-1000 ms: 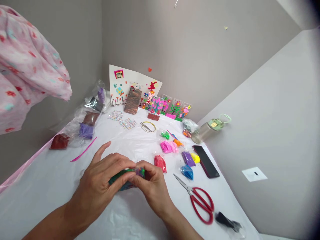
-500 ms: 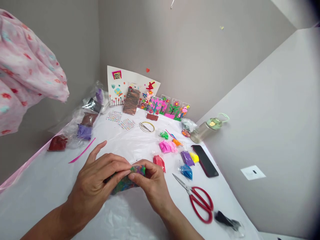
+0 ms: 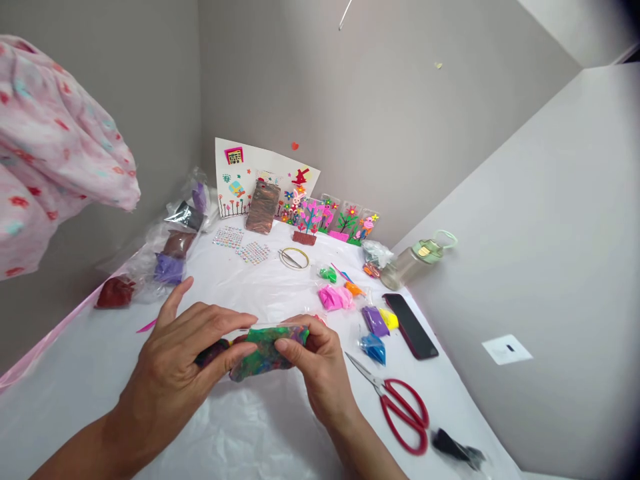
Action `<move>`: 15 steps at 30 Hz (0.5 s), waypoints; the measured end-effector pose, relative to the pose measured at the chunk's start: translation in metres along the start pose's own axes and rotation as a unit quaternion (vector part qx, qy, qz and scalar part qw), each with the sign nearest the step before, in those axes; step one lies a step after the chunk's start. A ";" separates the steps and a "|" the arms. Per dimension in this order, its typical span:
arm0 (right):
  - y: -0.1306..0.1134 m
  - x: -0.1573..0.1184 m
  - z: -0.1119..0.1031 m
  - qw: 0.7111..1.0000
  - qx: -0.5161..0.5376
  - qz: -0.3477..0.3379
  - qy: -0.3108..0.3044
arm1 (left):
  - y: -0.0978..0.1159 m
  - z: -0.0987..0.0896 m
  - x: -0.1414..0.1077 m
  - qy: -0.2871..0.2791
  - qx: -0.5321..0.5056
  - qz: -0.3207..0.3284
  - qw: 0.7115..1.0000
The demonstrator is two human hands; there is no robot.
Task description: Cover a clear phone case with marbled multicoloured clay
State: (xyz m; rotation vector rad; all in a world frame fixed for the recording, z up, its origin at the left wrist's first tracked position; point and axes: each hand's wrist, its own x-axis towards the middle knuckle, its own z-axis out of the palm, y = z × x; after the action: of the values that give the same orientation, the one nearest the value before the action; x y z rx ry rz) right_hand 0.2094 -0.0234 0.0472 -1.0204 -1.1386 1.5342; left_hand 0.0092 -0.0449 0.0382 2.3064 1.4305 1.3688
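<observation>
Slab [image 3: 267, 353], head view: marbled green, blue and reddish, at lower centre of the frame, tilted, held between both hands above the white table [image 3: 260, 440]. Clear edge runs along its top.

Left hand [image 3: 183, 353]: grips the slab's left end, index finger along the top edge, thumb across the front, gap between the two narrow; one finger raised away. Dark patch visible inside this grip; cannot tell whether it is part of the slab.

Right hand [image 3: 320, 367]: pinches the slab's right end, thumb flat on the front face, fingers curled behind.

Lower right: scissors [image 3: 379, 385], points toward upper left, near the right wrist; black packet [image 3: 457, 447] just beyond the handles.

Right of centre: blue packet [image 3: 373, 349] just below the purple packet [image 3: 375, 321], which touches the yellow packet [image 3: 389, 319]; phone [image 3: 413, 327] beside them, screen dark. Pink packet [image 3: 336, 297] above the right hand, orange packet [image 3: 354, 289] at its edge. Bottle [image 3: 413, 263] farther up, leaning.

Upper centre: brown case [image 3: 263, 207] propped against white card [image 3: 273, 161]
</observation>
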 end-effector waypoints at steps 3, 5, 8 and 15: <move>-0.002 -0.001 0.002 1.000 -0.008 -0.012 -0.009 | 0.001 0.001 0.000 0.005 -0.020 -0.015 1.000; -0.002 -0.001 0.002 1.000 -0.011 -0.015 -0.013 | 0.001 0.002 0.001 0.012 -0.024 -0.012 1.000; -0.001 -0.001 0.001 1.000 -0.005 -0.008 -0.014 | 0.000 0.002 0.001 0.013 -0.038 -0.012 0.999; 0.000 0.003 -0.004 0.996 0.086 0.027 0.020 | -0.012 -0.008 0.002 0.004 -0.256 -0.297 0.920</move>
State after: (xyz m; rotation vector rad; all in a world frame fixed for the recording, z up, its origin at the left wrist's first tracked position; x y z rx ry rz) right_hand 0.2123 -0.0202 0.0462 -0.9683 -0.9405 1.6177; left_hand -0.0040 -0.0399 0.0381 1.3907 1.3909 1.3374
